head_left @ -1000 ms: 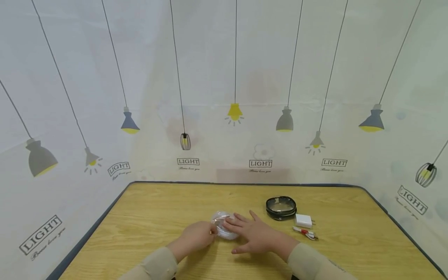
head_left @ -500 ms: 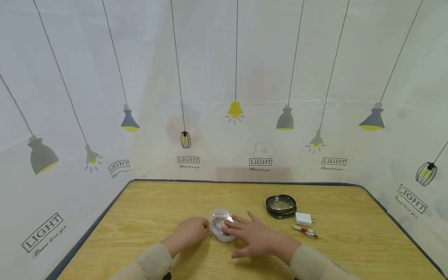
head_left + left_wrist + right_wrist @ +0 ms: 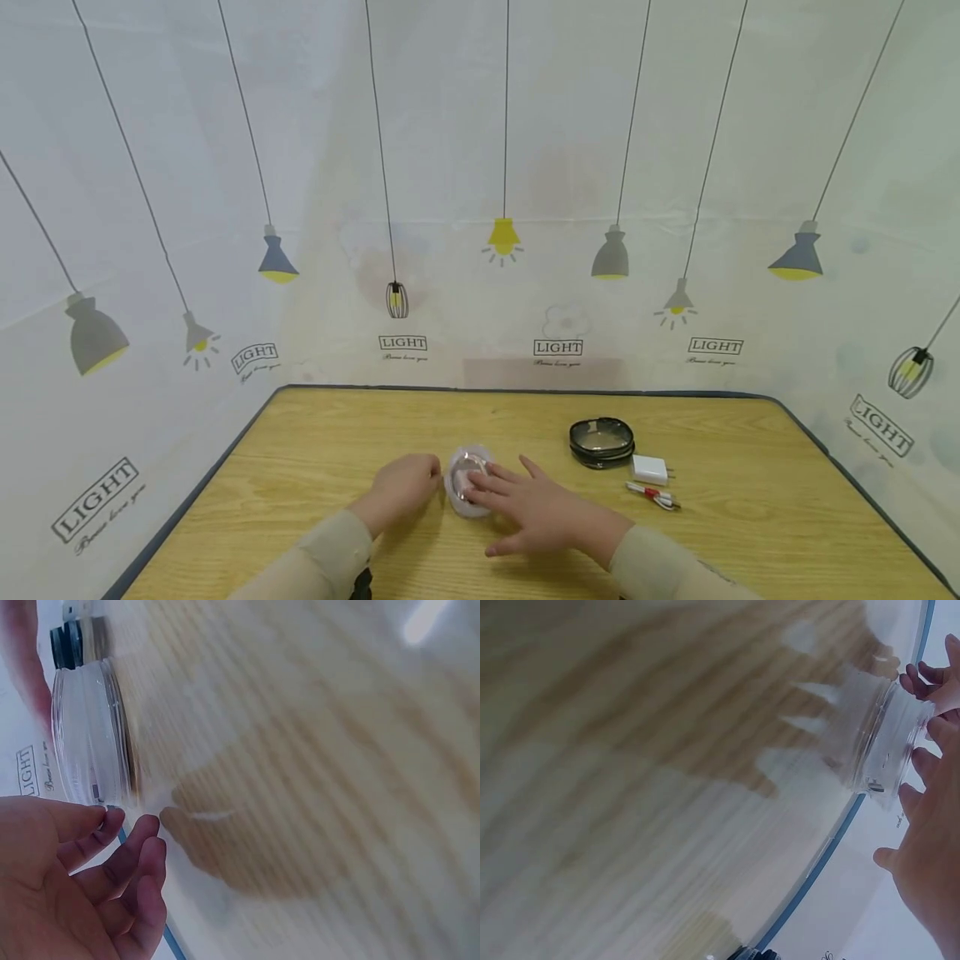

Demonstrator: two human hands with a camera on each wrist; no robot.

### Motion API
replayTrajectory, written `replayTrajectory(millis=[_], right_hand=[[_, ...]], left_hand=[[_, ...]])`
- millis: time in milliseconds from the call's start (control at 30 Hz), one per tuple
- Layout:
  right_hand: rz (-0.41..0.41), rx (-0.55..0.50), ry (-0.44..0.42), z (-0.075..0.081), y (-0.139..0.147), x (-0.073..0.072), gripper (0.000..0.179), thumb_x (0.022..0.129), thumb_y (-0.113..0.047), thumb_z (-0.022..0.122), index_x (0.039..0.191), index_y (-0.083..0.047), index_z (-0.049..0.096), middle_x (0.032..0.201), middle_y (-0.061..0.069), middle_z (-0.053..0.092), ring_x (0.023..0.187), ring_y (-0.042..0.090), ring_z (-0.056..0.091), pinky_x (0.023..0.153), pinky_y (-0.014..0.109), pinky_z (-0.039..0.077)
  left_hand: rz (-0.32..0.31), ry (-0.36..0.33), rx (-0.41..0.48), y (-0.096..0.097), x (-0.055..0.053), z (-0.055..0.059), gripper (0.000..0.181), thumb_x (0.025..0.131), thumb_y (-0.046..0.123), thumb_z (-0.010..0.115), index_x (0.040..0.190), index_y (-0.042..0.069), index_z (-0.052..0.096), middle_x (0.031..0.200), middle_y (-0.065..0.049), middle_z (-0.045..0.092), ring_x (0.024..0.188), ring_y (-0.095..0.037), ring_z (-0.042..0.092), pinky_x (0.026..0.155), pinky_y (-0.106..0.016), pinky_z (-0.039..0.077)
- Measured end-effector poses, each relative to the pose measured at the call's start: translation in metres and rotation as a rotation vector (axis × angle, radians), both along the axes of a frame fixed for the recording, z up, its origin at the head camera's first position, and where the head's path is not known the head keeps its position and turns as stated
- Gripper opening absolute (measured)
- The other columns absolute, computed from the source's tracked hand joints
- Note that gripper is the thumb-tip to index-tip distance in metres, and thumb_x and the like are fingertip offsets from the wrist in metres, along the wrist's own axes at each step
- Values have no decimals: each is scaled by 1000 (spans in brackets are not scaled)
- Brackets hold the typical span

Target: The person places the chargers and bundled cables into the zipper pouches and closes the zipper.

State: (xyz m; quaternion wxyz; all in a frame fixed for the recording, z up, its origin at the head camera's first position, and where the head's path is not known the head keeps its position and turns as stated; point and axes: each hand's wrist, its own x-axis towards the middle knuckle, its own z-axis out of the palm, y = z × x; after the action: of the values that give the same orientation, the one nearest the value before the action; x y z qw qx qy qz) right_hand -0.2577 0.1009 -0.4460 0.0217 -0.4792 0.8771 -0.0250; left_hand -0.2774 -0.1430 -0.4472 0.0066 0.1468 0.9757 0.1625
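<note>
The person's right hand (image 3: 532, 510), fingers spread, rests on the clear case (image 3: 457, 490) lying on the table (image 3: 337, 429); the left hand (image 3: 403, 487) pinches its edge between thumb and forefinger. Beyond, rightward, lie a cable (image 3: 652, 496), a charger (image 3: 648, 470) and a black case (image 3: 602, 454).

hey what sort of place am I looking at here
Likely a small enclosed work booth: a wood-grain table, pale walls on three sides printed with hanging lamps, and a clear case being handled.
</note>
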Motion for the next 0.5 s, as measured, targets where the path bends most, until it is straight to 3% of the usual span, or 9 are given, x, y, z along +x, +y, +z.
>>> replayTrajectory(millis=[200,500], right_hand=[[-35,1,-18,3,-7,-6,82,91,-67,46,156,-24,22,161,-2,17,146,25,17,109,66,14],[-82,19,-59,3,-11,-11,79,91,-69,44,156,-29,24,160,-7,19,146,23,17,108,67,13]], left_hand=[[-2,-22,-6,2,-6,3,12,93,16,61,82,12,65,74,3,59,65,-13,50,59,-36,45],[-14,-10,-37,1,-9,6,11,93,15,62,83,13,66,73,3,58,63,-14,48,58,-35,43]])
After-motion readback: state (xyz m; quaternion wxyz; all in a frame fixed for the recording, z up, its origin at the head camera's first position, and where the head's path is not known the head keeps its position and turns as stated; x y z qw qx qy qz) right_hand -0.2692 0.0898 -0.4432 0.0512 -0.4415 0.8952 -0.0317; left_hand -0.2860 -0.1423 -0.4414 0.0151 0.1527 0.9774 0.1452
